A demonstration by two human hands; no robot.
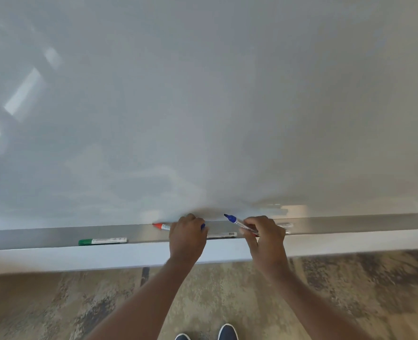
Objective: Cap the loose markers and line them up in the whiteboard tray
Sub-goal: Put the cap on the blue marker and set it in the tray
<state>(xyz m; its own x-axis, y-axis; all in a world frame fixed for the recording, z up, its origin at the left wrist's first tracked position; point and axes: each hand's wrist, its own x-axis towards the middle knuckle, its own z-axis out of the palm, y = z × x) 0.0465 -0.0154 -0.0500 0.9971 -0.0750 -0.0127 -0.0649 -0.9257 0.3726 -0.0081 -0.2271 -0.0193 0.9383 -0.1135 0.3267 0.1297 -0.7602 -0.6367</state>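
Observation:
My right hand (264, 233) grips an uncapped blue marker (237, 222), its tip pointing up and left above the metal whiteboard tray (350, 223). My left hand (187, 235) is closed over the tray, with a bit of blue, apparently the blue cap (203, 226), showing at its fingertips. A red marker (161, 226) pokes out from behind the left hand. A capped green marker (102, 241) lies flat in the tray to the left. Another white marker barrel (221, 235) lies between my hands, and one more marker (285, 226) lies behind my right hand, mostly hidden.
The whiteboard (203, 106) fills the upper view, blank with window reflections. A white ledge (80, 256) runs under the tray. Below it is a mottled brown floor (55, 303), and my dark shoes (227, 332) show at the bottom edge.

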